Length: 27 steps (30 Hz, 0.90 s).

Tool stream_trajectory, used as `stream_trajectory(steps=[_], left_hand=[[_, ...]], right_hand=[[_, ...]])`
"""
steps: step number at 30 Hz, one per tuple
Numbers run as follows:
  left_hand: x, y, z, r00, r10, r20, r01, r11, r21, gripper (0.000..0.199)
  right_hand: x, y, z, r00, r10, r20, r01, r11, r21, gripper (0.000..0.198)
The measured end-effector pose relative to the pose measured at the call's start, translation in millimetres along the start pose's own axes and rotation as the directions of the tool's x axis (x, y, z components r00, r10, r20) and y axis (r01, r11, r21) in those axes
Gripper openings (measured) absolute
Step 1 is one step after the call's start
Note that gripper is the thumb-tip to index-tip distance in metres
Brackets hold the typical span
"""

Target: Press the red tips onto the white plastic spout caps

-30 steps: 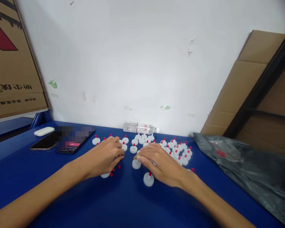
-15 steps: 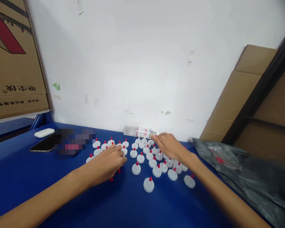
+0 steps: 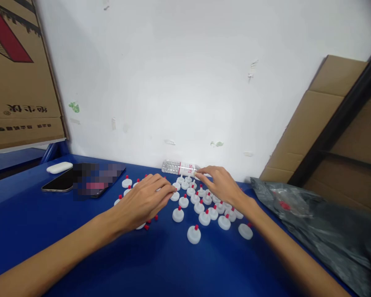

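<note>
Many white round nozzle caps, most with red tips, stand on the blue table. My left hand (image 3: 150, 198) reaches over the left part of the group, its fingers pressed together. Its fingertips are at the red tip of one white cap (image 3: 174, 196); whether they grip it is hard to see. Above the back caps, my right hand (image 3: 219, 183) has thumb and forefinger pinched in front of a clear plastic bottle (image 3: 170, 166) lying on its side. What the pinch holds is too small to name. Several loose red tips (image 3: 146, 227) lie below my left hand.
Two phones, one dark (image 3: 58, 183) and one partly blurred out (image 3: 111, 178), lie at left with a white oval case (image 3: 59, 167). A dark plastic bag (image 3: 315, 222) covers the right edge. A cardboard box (image 3: 24, 90) stands at left, and the white wall (image 3: 173, 82) closes the back.
My left hand has moved right, from caps at the left to the red tip of a cap nearer the middle. My right hand stays pinched near the bottle, shifted slightly.
</note>
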<state>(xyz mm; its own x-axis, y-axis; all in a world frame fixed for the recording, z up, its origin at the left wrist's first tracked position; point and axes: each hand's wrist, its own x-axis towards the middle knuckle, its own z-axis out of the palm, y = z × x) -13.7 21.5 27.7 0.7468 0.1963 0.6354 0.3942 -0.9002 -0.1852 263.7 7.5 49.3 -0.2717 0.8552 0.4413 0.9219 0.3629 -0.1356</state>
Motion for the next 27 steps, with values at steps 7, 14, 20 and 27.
stream_trajectory(steps=[7, 14, 20, 27], left_hand=[[-2, 5, 5, 0.976, -0.183, -0.118, 0.156, 0.965, -0.211, 0.015], [0, 12, 6, 0.925, -0.357, -0.127, 0.273, 0.860, -0.431, 0.011], [-2, 16, 7, 0.918, -0.395, -0.042, 0.329, 0.816, -0.476, 0.011], [-5, 14, 16, 0.964, -0.262, -0.054, 0.211, 0.868, -0.449, 0.025]], right_hand=[[-39, -50, -2, 0.953, -0.238, -0.188, 0.267, 0.953, 0.144, 0.026], [-49, -68, 14, 0.930, -0.285, -0.231, 0.325, 0.932, 0.160, 0.052], [-51, -62, 16, 0.897, -0.331, -0.294, 0.386, 0.910, 0.152, 0.044], [-52, -68, 19, 0.848, -0.385, -0.363, 0.445, 0.890, 0.095, 0.032]])
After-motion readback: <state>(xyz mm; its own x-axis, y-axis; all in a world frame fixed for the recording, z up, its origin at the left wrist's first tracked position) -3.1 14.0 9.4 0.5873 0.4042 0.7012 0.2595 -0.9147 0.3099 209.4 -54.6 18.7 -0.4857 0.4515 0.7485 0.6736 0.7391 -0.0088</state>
